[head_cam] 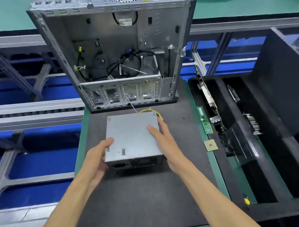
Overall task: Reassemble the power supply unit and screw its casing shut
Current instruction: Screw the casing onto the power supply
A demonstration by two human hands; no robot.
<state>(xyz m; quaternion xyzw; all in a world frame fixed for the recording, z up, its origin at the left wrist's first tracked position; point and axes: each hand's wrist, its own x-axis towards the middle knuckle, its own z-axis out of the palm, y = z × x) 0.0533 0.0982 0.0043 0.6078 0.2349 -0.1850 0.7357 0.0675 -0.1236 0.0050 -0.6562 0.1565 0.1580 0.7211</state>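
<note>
Two bare forearms are seen reaching in from the near edge over a dark mat (137, 205) that is laid on the green worktop (221, 172). The power supply unit (131, 136), a grey metal box, is held between both hands near the middle of the mat. Its left side is gripped by the left hand (97, 160), with the thumb laid on the top face near the left edge and the fingers hidden beneath or behind the box. Its right side is gripped by the right hand (164, 140), with the thumb pressed on the top face and the fingers wrapped along the right wall. The vented end with the socket is turned toward the person. Whether the box rests on the mat or is lifted slightly cannot be told. Yellow wires (147, 110) are seen emerging at its far end.

To the right, a black foam tray (269, 206) with long slots is placed beside the mat; circuit boards are stood in its slots. A green memory stick (204, 120) and a small square chip (211, 145) are laid between mat and tray.

Beyond the unit, an open computer case (119, 56) is stood at the far edge of the mat, with loose black cables visible inside.
</note>
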